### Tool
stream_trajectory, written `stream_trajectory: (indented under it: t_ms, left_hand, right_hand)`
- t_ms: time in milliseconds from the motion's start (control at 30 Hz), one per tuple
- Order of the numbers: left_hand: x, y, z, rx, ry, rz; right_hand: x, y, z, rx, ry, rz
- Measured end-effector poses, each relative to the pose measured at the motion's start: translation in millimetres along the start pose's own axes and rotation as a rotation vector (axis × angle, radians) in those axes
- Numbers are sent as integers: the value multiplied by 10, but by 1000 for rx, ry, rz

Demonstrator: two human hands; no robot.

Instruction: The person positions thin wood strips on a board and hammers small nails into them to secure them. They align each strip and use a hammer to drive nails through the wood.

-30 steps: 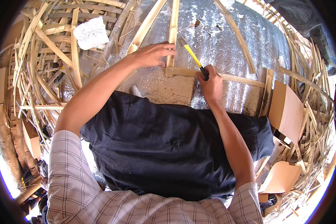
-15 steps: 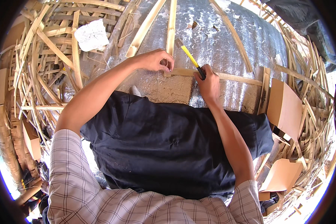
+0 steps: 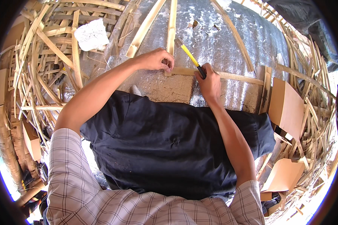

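Observation:
My left hand (image 3: 156, 60) pinches the joint where an upright bamboo strip (image 3: 172, 22) meets a horizontal bamboo strip (image 3: 236, 76), its fingertips closed on the joint. My right hand (image 3: 209, 80) grips the black handle of a small hammer (image 3: 189, 54) with a yellow shaft; its metal head points up and left, just right of the upright strip. Both strips lie on a silver foil sheet (image 3: 218, 33). A dark cloth (image 3: 169, 142) covers my lap below the hands.
Piles of split bamboo strips (image 3: 45, 71) lie at left and along the right rim. A crumpled white paper (image 3: 91, 34) rests at upper left. Brown cardboard boxes (image 3: 285, 107) stand at right, another cardboard box (image 3: 30, 140) at left. More slanted strips (image 3: 233, 35) cross the foil.
The hammer head has risen and swung slightly left above the joint. My left hand stays on the joint with only small finger shifts.

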State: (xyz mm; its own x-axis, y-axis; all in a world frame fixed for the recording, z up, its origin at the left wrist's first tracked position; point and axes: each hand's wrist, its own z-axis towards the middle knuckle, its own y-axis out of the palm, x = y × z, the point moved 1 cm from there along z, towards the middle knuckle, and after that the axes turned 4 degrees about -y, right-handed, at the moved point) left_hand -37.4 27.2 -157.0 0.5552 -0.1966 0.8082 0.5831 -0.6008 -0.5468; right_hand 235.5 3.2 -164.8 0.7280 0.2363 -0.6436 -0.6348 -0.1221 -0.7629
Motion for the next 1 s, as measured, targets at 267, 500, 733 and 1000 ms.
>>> stream_trajectory:
  t_ms: [267,500,733,1000]
  left_hand:
    - [-3,38,52,17,-49,-9]
    - [-85,39,54,92,88,-23]
    - [-101,63,76,77,60,-23]
    - [-25,51,3,103,-136,-7]
  right_hand:
    - [51,13,-2,17,-14,-8]
    - [81,39,12,103,-76,103]
    - [-14,-197,-117,53,-102,200]
    - [-272,-728,-591,-201,-220,77]
